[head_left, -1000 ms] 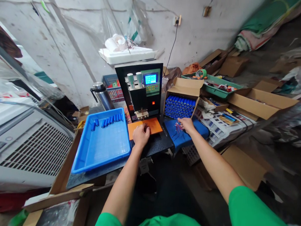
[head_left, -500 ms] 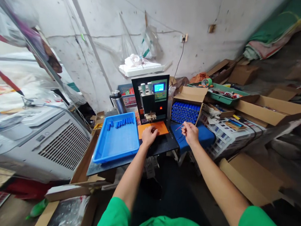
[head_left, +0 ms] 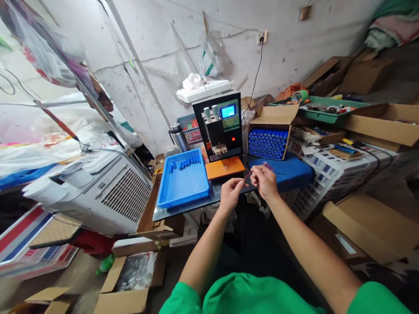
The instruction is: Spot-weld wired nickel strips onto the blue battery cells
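Note:
My left hand (head_left: 230,194) is closed in a pinch on one end of a thin red wire (head_left: 248,175), in front of the spot welder. My right hand (head_left: 264,181) pinches the wire's other end, close beside the left. A small red and blue piece (head_left: 268,166) pokes out above the right hand's fingers; its kind is too small to tell. Behind both hands stands the black spot welder (head_left: 215,129) with a lit blue screen and an orange work plate (head_left: 224,168). Blue cylindrical battery cells (head_left: 269,143) fill an open carton to the right.
A blue tray (head_left: 183,203) with several battery cells along its far side rests on the table at left. A steel flask (head_left: 179,137) stands behind it. To the right are a blue padded surface (head_left: 298,171), a white plastic crate (head_left: 318,179) and a green tray (head_left: 327,116).
My left hand has left the orange plate and moved right, to the red wire by my right hand. The camera view has shifted, so the bench sits farther right and higher.

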The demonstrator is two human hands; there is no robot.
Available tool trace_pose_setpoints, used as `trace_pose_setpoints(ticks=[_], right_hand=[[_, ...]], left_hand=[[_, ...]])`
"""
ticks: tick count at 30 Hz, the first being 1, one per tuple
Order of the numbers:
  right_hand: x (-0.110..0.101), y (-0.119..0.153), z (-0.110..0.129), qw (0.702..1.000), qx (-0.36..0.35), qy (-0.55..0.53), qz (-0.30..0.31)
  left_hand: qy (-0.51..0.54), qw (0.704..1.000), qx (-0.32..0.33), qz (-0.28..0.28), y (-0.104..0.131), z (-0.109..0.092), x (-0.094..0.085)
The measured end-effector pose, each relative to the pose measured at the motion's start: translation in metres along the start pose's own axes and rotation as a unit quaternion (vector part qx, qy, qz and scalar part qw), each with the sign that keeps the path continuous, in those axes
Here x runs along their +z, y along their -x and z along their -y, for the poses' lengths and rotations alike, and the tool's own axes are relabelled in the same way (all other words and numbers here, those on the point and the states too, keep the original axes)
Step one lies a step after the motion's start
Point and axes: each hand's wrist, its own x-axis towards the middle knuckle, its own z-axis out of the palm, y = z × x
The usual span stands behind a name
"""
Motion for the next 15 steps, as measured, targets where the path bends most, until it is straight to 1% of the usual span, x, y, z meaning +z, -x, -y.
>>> trace_pose_setpoints(ticks=[3, 5, 8, 10, 11, 12, 15], right_hand=[[-0.003, 0.014, -0.002, 0.999, 0.024, -0.011, 0.029], [-0.005, 0.026, -0.006, 0.997, 0.038, 0.004, 0.071], [-0.008, 0.050, -0.016, 0.987, 0.036, 0.069, 0.144], [-0.009, 0.069, -0.027, 0.980, 0.041, 0.087, 0.172], [-0.011, 0.079, -0.034, 0.980, 0.049, 0.085, 0.172], [-0.012, 0.089, -0.040, 0.980, 0.055, 0.084, 0.170], [-0.018, 0.114, -0.058, 0.973, 0.092, 0.083, 0.194]], left_hand=[[0.001, 1.000, -0.011, -0.023, 0.014, -0.002, -0.003], [-0.010, 0.999, -0.007, -0.031, 0.026, -0.001, -0.006], [-0.047, 0.998, 0.004, -0.032, 0.048, 0.004, -0.012], [-0.080, 0.996, 0.007, -0.034, 0.066, 0.012, -0.017], [-0.097, 0.995, 0.004, -0.034, 0.076, 0.018, -0.019], [-0.109, 0.993, -0.005, -0.036, 0.086, 0.024, -0.022], [-0.102, 0.994, -0.046, -0.018, 0.115, 0.043, -0.028]])
